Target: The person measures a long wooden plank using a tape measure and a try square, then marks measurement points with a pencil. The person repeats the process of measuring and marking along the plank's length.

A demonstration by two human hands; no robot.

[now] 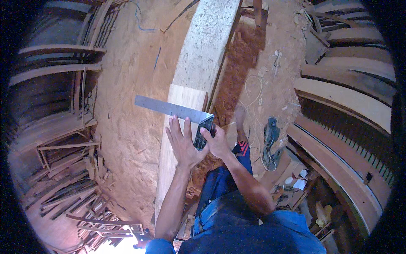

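Observation:
A try square with a steel blade (pixel 163 107) and a dark stock (pixel 203 134) lies across a pale wooden board (pixel 188 93). Its blade crosses the board's face and juts out past the left edge, while the stock sits along the right edge. My left hand (pixel 184 142) is spread on the board, its fingertips at the blade's lower edge and its thumb toward the stock. With thumb and fingers, my right hand (pixel 217 142) grips the stock from the right side. The fingers behind the stock are partly hidden.
Under the board runs a long, worn whitish bench plank (pixel 207 38). A dark power tool (pixel 270 131) with a looped cord lies on the dusty floor to the right. Stacked timber (pixel 351 95) lines the right side, and wooden frames and offcuts (pixel 67 182) crowd the left.

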